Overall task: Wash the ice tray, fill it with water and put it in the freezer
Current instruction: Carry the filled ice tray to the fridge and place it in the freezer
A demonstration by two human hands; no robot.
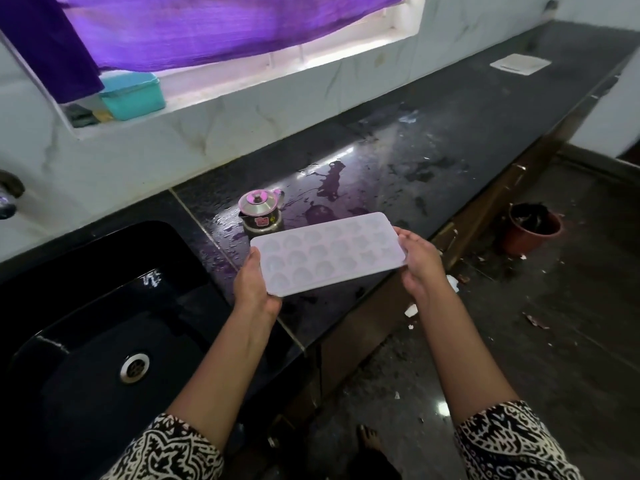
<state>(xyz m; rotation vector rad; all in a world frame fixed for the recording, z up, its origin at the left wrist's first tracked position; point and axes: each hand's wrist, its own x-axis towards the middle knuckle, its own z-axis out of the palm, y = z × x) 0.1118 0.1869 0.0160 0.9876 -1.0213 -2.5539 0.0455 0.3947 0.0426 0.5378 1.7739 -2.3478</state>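
Note:
A pale lilac ice tray with several rounded moulds is held level above the front edge of the wet black counter. My left hand grips its near left end, thumb along the edge and fingers underneath. My right hand grips its right end, thumb on top of the rim. Whether the moulds hold water cannot be told. The black sink with its steel drain lies to the left, below the tray. A tap shows at the far left edge.
A small steel pot with a lid stands on the counter just behind the tray. Puddles cover the counter's middle. A teal box sits on the window sill, a white board lies far right, and a brown flowerpot stands on the littered floor.

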